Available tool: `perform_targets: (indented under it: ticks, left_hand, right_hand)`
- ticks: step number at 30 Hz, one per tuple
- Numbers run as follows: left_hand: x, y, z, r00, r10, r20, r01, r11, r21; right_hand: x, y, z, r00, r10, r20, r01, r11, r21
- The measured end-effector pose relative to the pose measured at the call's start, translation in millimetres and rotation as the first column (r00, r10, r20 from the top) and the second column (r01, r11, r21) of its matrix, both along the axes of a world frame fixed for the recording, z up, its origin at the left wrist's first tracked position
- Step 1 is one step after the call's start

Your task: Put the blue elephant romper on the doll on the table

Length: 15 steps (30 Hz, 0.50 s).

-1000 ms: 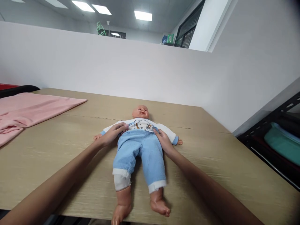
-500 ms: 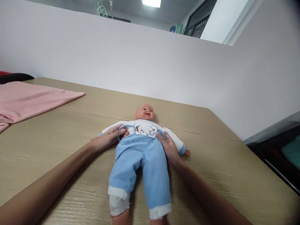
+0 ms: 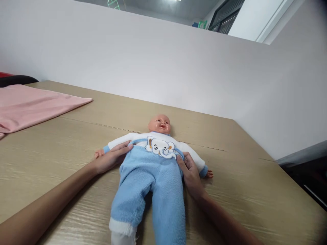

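Observation:
A baby doll [image 3: 160,124] lies on its back, head toward the wall, in a white long-sleeved top [image 3: 122,139] with blue cuffs. Over it are light blue fleece overalls [image 3: 166,183] with an elephant patch [image 3: 160,147] on the chest. On the left, my left hand [image 3: 113,158] is closed at the upper side edge of the overalls, thumb on top and the other fingers partly hidden. My right hand [image 3: 191,172] pinches the opposite edge, just below the blue strap. A white lining shows at the cuff of one trouser leg.
The doll rests on a wooden table [image 3: 245,190] that meets a white wall [image 3: 153,61]. At the left lies a pink cloth [image 3: 38,107], with a black curved object [image 3: 17,80] behind it. A dark object [image 3: 304,177] stands beyond the table's right edge.
My left hand has come out from under the blue strap to the outer side of the overalls. The overalls' top edge sits straighter, and the view has shifted slightly.

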<state>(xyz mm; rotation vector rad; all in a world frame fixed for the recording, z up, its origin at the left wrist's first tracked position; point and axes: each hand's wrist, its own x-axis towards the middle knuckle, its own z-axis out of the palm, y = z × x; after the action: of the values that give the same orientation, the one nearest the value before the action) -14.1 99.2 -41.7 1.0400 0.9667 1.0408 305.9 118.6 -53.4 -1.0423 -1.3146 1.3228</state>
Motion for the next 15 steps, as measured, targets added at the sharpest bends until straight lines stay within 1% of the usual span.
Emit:
perform_targets:
  ticks: [2,4,6,8,11,13,15]
  left_hand:
    - [-0.6,-0.5,0.7,0.985,0.008,-0.172,0.005,0.997,0.078]
    - [-3.1,-1.4,2.7,0.939,0.019,-0.343,0.039,0.986,0.162]
    - [-4.8,-1.8,4.2,0.905,0.048,-0.422,0.049,0.975,0.216]
    - [-4.1,-1.2,3.8,0.913,0.089,-0.398,0.015,0.968,0.25]
    - [0.9,1.3,0.5,0.96,0.176,-0.218,-0.118,0.96,0.255]
    - [5.7,2.8,-1.6,0.968,0.23,-0.1,-0.201,0.95,0.24]
    - [10.9,3.4,-2.6,0.963,0.266,-0.038,-0.25,0.939,0.238]
  right_hand:
    - [1.0,3.2,0.5,0.999,0.032,-0.019,-0.033,0.999,-0.036]
    - [2.6,4.8,1.0,0.999,0.04,-0.008,-0.04,0.999,-0.034]
    - [4.6,5.0,1.4,0.999,0.048,0.019,-0.048,0.998,-0.03]
    - [6.4,4.6,1.7,0.998,0.056,0.033,-0.055,0.998,-0.034]
    - [7.5,4.1,1.9,0.998,0.057,0.04,-0.055,0.998,-0.036]
    - [6.8,2.9,1.1,0.996,0.05,0.074,-0.048,0.999,-0.02]
    - [5.3,-0.3,-1.0,0.992,0.017,0.122,-0.02,0.999,0.03]
